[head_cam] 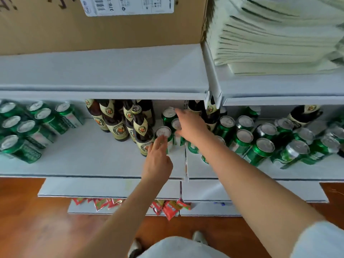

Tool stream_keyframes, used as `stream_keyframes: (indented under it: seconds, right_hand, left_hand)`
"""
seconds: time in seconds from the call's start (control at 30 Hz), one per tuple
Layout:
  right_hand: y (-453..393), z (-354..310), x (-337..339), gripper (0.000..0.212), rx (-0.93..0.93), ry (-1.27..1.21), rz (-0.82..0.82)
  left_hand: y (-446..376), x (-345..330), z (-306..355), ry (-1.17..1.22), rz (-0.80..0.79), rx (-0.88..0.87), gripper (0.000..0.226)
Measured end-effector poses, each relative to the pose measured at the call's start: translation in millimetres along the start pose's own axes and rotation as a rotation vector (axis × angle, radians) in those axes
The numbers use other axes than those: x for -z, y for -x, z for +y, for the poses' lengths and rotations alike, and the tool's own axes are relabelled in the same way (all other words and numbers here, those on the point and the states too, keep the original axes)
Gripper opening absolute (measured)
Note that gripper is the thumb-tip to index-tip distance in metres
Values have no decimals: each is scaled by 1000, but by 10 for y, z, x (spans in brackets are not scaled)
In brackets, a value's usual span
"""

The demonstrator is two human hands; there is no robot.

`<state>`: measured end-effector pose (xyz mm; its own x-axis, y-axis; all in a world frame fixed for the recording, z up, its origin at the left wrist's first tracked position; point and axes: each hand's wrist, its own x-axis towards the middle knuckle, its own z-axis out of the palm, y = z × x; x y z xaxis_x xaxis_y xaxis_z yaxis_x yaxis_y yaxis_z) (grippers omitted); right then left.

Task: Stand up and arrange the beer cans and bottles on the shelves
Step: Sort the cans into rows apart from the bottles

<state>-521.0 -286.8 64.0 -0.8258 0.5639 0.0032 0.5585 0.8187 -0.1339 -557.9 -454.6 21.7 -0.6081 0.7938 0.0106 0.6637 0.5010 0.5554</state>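
Green beer cans and brown bottles stand on a white shelf (93,161). My left hand (158,161) reaches up with straight fingers that touch the top of a green can (163,132) beside a cluster of brown bottles (119,120). My right hand (189,125) stretches further in, fingers extended over two more green cans (168,114) at the back; one of them is partly hidden under the palm. Several green cans (28,125) stand at the left, and a larger group of cans (270,142) fills the right bay.
An upper shelf (104,71) overhangs the bottles and carries a cardboard box (93,25); stacked papers (279,38) lie to its right. Lower shelves (104,187) jut out below, with red snack packets (167,207). My shoes (199,237) stand on the wooden floor (28,220).
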Motion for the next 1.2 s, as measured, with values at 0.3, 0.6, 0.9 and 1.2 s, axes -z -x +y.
stream_keyframes:
  seconds: [0.3,0.6,0.9,1.2]
  right_hand:
    - [32,146,256,68,-20,-206,11]
    - [626,-159,852,47,135,-618,-37]
    - [318,-374,-405,82,-88,-558,-46]
    - [277,-344,-607,69,-199,-680,105]
  left_hand:
    - [48,108,16,125,128,45,61]
    - [156,343,269,635,109,42,75]
    - [682,323,-495,657,-5,457,56]
    - [792,487,-855,653,77,561,64]
